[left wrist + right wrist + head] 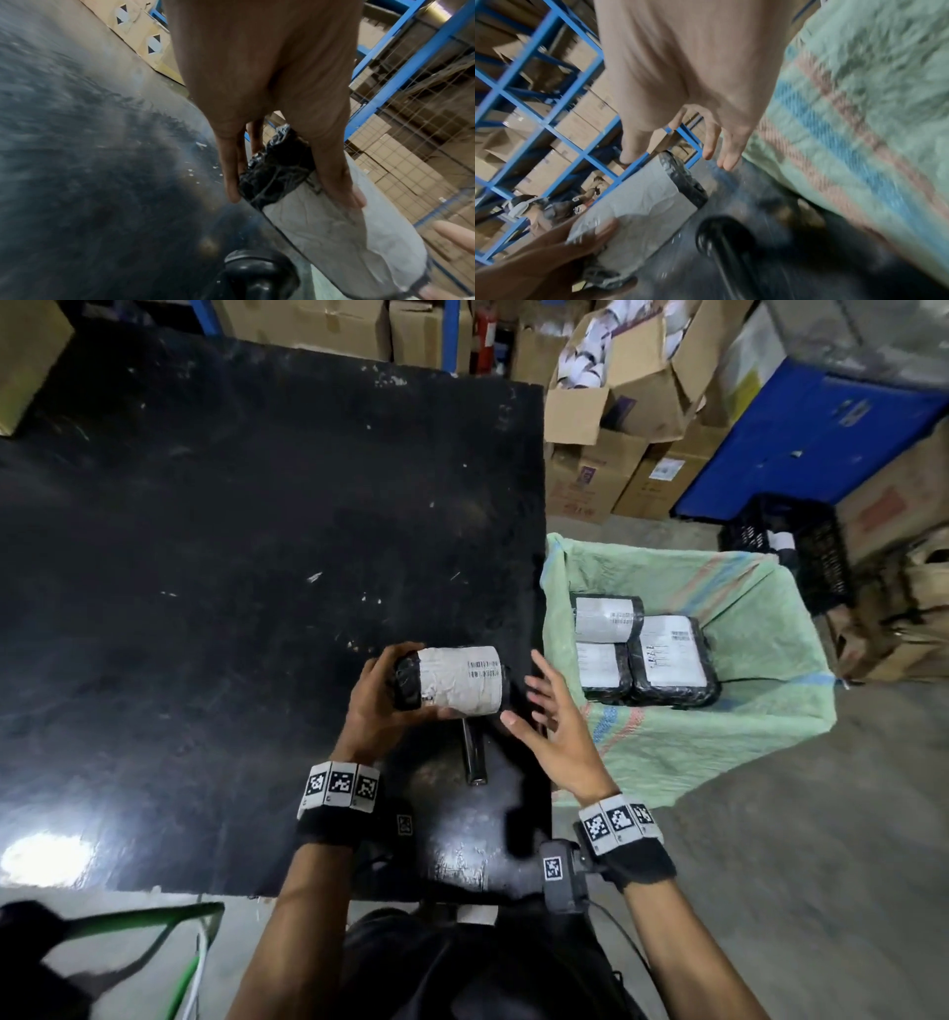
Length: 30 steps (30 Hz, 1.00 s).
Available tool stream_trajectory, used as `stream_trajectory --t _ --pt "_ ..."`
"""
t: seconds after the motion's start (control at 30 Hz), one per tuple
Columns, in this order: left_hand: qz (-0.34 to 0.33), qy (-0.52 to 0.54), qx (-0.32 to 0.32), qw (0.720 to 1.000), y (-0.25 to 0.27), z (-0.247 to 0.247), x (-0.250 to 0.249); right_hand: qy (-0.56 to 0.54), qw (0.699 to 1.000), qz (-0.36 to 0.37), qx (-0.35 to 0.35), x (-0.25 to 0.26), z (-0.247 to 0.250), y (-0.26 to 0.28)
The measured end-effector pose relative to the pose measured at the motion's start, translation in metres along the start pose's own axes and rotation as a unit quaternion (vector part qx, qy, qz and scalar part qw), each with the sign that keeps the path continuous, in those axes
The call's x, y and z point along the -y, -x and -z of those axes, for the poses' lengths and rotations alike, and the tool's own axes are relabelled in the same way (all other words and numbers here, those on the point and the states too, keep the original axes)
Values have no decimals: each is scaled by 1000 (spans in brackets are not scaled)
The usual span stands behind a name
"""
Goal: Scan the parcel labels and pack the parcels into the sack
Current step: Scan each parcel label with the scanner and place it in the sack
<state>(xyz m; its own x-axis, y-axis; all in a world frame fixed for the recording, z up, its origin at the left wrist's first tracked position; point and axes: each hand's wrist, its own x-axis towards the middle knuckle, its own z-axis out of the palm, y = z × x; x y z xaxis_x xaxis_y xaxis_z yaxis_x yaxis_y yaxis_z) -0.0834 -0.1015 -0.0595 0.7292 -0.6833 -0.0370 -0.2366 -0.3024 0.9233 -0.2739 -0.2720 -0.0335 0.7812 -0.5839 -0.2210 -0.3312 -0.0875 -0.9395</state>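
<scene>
My left hand (395, 690) grips a black-wrapped parcel (457, 680) with a white barcode label, held above the black table (205, 557) near its right edge. The same parcel (321, 213) shows under my left fingers (342, 182) in the left wrist view. My right hand (544, 716) hovers just right of the parcel, fingers spread and straight, holding nothing. In the right wrist view the parcel (641, 207) lies ahead of my right fingers (729, 150). A green woven sack (760, 660) stands open beside the table, with three labelled parcels (662, 654) inside.
A black handheld scanner (472, 752) lies on the table under the parcel. Cardboard boxes (616, 392) and a blue bin (811, 433) crowd the floor behind the sack. A black crate (801, 541) stands beyond it. Blue shelving (539, 97) holds more boxes.
</scene>
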Motion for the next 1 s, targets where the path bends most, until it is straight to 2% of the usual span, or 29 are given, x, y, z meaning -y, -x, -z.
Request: stream_trajectory --t 0.17,0.27,0.47,0.63,0.77,0.83,0.9,1.0 --pt "-11 74 90 993 -23 -36 -20 29 996 40 69 25 60 -6" --pt "-28 96 117 988 -31 -62 -50 67 992 57 85 31 94 -13" --pt "-49 120 122 984 -47 -111 -97 73 993 68 67 36 157 -23" --pt "-48 114 116 986 -62 -150 -119 74 991 76 76 33 207 -37" --pt "-43 102 116 987 -74 -180 -133 60 992 57 93 20 242 -57" --pt "-64 57 119 989 -77 -193 -139 60 992 50 102 14 259 -67" --pt "-99 -59 98 988 -82 -206 -131 83 990 42 105 3 278 -79" --pt "-74 -196 50 977 -88 -223 -106 124 987 7 100 -20 307 -99"
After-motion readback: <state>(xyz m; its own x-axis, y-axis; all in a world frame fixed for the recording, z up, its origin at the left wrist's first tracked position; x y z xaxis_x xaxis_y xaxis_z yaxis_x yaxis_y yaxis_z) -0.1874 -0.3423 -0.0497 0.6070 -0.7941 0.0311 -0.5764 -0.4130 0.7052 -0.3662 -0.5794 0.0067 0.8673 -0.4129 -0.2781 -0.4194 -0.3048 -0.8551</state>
